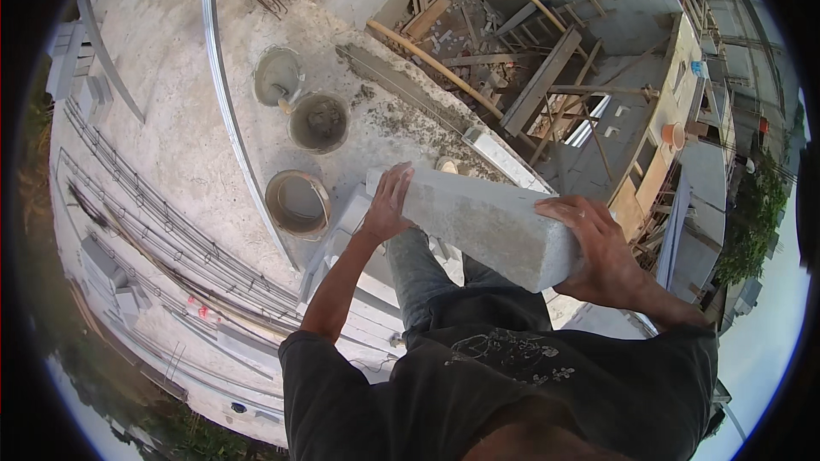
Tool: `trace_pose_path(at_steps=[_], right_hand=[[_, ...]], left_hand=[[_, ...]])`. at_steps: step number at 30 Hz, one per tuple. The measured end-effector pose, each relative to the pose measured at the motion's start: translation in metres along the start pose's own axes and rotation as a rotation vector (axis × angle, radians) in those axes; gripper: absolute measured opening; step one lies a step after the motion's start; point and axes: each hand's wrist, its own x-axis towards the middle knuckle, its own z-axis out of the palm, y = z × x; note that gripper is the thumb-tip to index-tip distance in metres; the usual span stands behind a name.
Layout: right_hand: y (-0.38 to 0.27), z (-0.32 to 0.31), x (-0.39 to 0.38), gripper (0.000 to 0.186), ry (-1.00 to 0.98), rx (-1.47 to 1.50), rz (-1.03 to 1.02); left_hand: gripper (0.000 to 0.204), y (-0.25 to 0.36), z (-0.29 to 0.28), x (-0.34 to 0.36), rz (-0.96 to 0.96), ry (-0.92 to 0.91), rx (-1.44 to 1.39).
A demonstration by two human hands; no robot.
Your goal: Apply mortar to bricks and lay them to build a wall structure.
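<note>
Left grip (390, 207), right grip (594, 243), spread, clasping block (478, 220)

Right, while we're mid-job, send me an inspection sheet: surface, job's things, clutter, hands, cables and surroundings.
Surface: pale, stained concrete floor; a darker strip runs along its edge.
Job's things: one long grey block, held in front of the legs.
Clutter: three buckets with grey contents, a long metal strip, steel bars at left.
Hands: left hand on the block's left end, right hand on its right end.
Cables: a thin line above the darker strip; cord or wire, cannot tell.
Surroundings: lower area with planks and rubble; greenery at far right.
</note>
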Motion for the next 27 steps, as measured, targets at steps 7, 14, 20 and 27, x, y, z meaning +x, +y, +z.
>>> trace_pose_path(at_steps=[7, 14, 20, 27], right_hand=[[0.087, -0.012, -0.071, 0.084, 0.128, 0.042, 0.203], [0.196, 0.029, -0.056, 0.08, 0.39, 0.139, 0.411], [0.298, 0.126, 0.017, 0.081, 0.574, 0.155, 0.387], [0.425, 0.249, 0.12, 0.088, 0.706, 0.21, 0.253]], left_hand=[[0.109, 0.045, 0.02, 0.097, 0.102, -0.319, 0.046], [0.105, 0.014, 0.001, 0.232, 0.248, -0.502, 0.432], [0.103, -0.065, 0.006, 0.314, 0.429, -0.467, 0.702], [0.111, -0.163, 0.062, 0.349, 0.383, -0.541, 0.878]])
